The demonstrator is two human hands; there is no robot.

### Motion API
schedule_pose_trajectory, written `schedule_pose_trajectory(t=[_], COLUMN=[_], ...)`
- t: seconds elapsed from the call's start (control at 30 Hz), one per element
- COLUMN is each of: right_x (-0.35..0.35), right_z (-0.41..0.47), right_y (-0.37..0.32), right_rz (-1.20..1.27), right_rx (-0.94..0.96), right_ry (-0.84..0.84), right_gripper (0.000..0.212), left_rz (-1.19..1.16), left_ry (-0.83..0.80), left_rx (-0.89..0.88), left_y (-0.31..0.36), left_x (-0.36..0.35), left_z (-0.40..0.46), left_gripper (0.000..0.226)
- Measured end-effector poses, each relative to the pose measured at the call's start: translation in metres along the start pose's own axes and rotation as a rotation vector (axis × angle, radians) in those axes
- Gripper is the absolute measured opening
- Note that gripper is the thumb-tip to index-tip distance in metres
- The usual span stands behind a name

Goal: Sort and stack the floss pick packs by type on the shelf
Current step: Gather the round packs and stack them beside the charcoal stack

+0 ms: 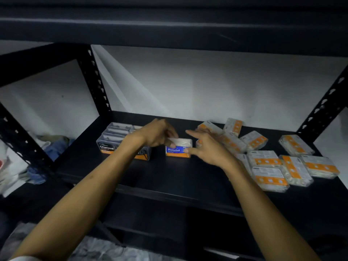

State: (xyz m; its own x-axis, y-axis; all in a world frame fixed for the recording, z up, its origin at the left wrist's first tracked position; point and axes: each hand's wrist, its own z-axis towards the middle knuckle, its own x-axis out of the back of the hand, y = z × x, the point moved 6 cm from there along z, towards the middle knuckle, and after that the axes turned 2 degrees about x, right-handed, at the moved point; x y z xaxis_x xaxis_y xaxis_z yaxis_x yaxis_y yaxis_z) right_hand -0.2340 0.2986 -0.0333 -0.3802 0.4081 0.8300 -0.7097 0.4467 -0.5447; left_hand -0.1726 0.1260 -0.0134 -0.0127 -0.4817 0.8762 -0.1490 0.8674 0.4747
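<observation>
A clear floss pick pack with a blue "Round" label (pixel 178 149) stands upright at the middle of the black shelf (pixel 169 176). My left hand (pixel 157 134) pinches its top left edge. My right hand (pixel 205 147) has relaxed fingers, with the thumb against the pack's right side. To the left, a row of dark "Charcoal" packs (pixel 111 140) stands upright, partly hidden by my left wrist. Several white packs with orange strips (pixel 267 162) lie scattered flat on the right half of the shelf.
Black perforated uprights (pixel 95 78) (pixel 323 108) frame the bay, and an upper shelf beam (pixel 169 25) hangs overhead. A white wall lies behind. Cloth and bags (pixel 52 146) sit beyond the left post. The shelf's front edge (pixel 160 196) runs below my forearms.
</observation>
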Motion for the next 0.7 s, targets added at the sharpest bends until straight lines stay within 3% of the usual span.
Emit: schedule_pose_trajectory(t=[0.23,0.7], right_x=[-0.016,-0.023], right_z=[0.001,-0.003], right_y=[-0.015,-0.021], right_rz=[0.109,0.226], right_rx=[0.086,0.066], right_ry=[-0.016,-0.062], right_gripper=[0.036,0.035], left_rz=[-0.032,0.05], left_ry=[0.031,0.027], left_rx=[-0.008,-0.091], left_y=[-0.009,-0.015], left_x=[0.004,0.003], left_z=[-0.019,-0.03], left_gripper=[0.02,0.021])
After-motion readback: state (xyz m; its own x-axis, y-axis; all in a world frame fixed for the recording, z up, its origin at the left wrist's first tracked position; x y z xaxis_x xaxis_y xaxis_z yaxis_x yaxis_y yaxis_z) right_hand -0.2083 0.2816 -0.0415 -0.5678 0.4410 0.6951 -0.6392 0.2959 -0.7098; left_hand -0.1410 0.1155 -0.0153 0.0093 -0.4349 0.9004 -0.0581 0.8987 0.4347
